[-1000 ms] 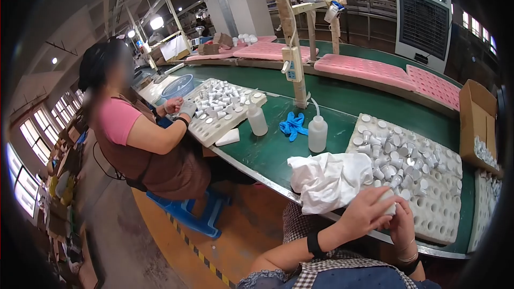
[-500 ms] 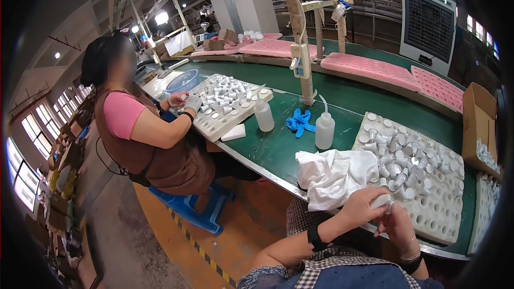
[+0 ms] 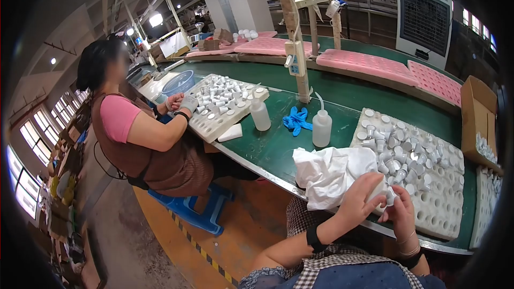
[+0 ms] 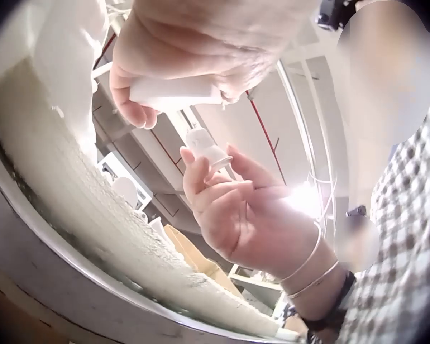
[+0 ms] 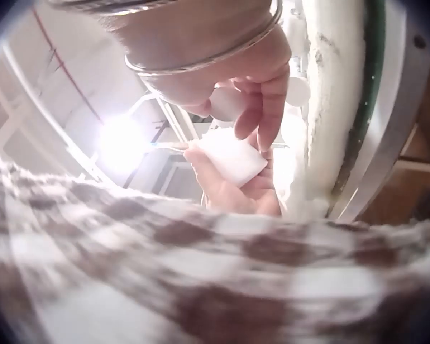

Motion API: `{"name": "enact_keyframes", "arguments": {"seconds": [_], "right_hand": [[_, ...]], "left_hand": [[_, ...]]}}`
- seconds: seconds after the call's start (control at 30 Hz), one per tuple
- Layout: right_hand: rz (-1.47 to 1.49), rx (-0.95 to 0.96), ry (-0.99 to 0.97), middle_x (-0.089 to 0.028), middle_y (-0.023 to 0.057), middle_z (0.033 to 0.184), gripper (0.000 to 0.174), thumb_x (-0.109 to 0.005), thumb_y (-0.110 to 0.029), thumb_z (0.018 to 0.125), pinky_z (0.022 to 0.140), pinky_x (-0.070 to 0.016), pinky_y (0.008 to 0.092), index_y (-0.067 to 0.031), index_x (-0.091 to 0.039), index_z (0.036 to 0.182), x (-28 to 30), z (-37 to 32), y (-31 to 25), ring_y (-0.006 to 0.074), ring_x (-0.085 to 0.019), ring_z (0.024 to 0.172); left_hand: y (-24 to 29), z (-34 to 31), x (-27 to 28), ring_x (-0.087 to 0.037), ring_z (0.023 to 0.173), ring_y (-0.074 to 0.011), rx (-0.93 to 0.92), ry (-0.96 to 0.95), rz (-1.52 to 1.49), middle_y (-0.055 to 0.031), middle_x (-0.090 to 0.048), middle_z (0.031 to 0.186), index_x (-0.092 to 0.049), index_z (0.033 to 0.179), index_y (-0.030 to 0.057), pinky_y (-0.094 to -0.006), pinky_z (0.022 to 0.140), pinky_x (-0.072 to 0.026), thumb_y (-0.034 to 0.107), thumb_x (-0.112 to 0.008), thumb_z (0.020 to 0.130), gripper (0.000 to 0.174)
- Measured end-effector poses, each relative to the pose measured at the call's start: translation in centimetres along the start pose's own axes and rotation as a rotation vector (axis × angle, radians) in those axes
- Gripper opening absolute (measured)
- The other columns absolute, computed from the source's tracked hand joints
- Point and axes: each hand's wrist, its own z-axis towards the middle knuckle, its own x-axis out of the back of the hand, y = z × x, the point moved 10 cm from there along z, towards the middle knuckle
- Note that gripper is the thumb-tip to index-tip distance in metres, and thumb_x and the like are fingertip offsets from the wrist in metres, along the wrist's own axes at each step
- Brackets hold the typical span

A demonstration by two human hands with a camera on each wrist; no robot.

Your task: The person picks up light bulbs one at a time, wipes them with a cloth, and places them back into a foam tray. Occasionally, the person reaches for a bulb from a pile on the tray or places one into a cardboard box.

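Observation:
In the left wrist view my left hand (image 4: pixel 201 43) grips a white block (image 4: pixel 173 91), its fingers curled round it. Below it my right hand (image 4: pixel 236 208) pinches a small white cup (image 4: pixel 205 149) between thumb and fingers, a little apart from the block. The head view has my left hand (image 3: pixel 360 199) and right hand (image 3: pixel 400 215) close together at the table's front edge, the cup (image 3: pixel 391 197) between them. Past them lies a pale tray with round holes (image 3: pixel 436 211), a heap of similar cups (image 3: pixel 409 155) on it.
Left of the tray lies a crumpled white cloth (image 3: pixel 332 176), with a squeeze bottle (image 3: pixel 321 129) and blue glove (image 3: pixel 296 121) behind. A seated person (image 3: pixel 144 123) works at another tray (image 3: pixel 211 128) on the left. A cardboard box (image 3: pixel 479 123) stands at right.
Since half a second ago, my hands have drawn slightly apart and the cup in my right hand shows more clearly. The head view has shifted slightly.

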Motion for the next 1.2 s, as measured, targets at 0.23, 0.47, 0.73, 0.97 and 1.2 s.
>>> {"name": "enact_keyframes", "arguments": {"seconds": [0.23,0.47,0.73,0.97,1.2], "right_hand": [[0.38,-0.3,-0.014,-0.06,0.0105,0.08,0.038,-0.044,-0.035,0.098,0.041,-0.0494,0.0303,-0.0047,-0.049,0.119,0.3,-0.5,3.6,0.0126,-0.049,0.048],[0.413,-0.399,-0.107,-0.06,0.012,0.075,0.038,-0.042,-0.038,0.098,0.04,-0.0488,0.0309,-0.006,-0.051,0.116,-0.5,-0.7,3.4,0.0123,-0.045,0.043],[-0.204,-0.095,0.006,-0.061,0.0075,0.089,0.033,-0.06,-0.019,0.09,0.062,-0.0528,0.0281,-0.0029,-0.051,0.117,0.5,-0.8,1.0,0.0119,-0.058,0.067],[-0.41,0.224,0.074,-0.057,0.0042,0.093,0.04,-0.067,0.0,0.078,0.068,-0.0498,0.0239,-0.0005,-0.054,0.115,-0.3,-0.5,-1.9,0.009,-0.055,0.076],[-0.303,0.09,0.028,-0.057,0.0047,0.091,0.035,-0.06,-0.002,0.084,0.062,-0.0525,0.0269,-0.0014,-0.052,0.119,-0.1,-0.4,-1.2,0.0111,-0.057,0.07]], "left_hand": [[2.9,-0.2,-2.2,-0.053,0.11,-0.0381,-0.355,-0.152,0.381,-0.0193,-0.054,0.126,-0.06,0.12,0.0049,-0.0429,0.095,-0.0427,0.028,-0.07,0.083,0.045],[-0.3,0.0,-2.8,-0.058,0.103,-0.0297,-0.045,-0.266,-0.032,-0.0146,-0.058,0.116,-0.062,0.115,0.0026,-0.0355,0.091,-0.045,0.017,-0.073,0.079,0.04],[-3.2,-0.6,-2.7,-0.062,0.094,-0.0201,0.253,-0.241,-0.142,-0.0114,-0.065,0.103,-0.063,0.11,0.0,-0.0297,0.085,-0.0478,0.015,-0.072,0.078,0.037],[-3.6,-0.7,-3.0,-0.062,0.095,-0.0179,0.331,-0.208,-0.183,-0.0113,-0.066,0.103,-0.063,0.11,-0.0006,-0.0293,0.085,-0.0479,0.015,-0.071,0.08,0.035],[-2.6,-0.3,-2.5,-0.061,0.096,-0.0265,0.228,-0.19,-0.093,-0.0142,-0.063,0.107,-0.063,0.111,0.0025,-0.0331,0.086,-0.048,0.017,-0.072,0.079,0.036]]}}
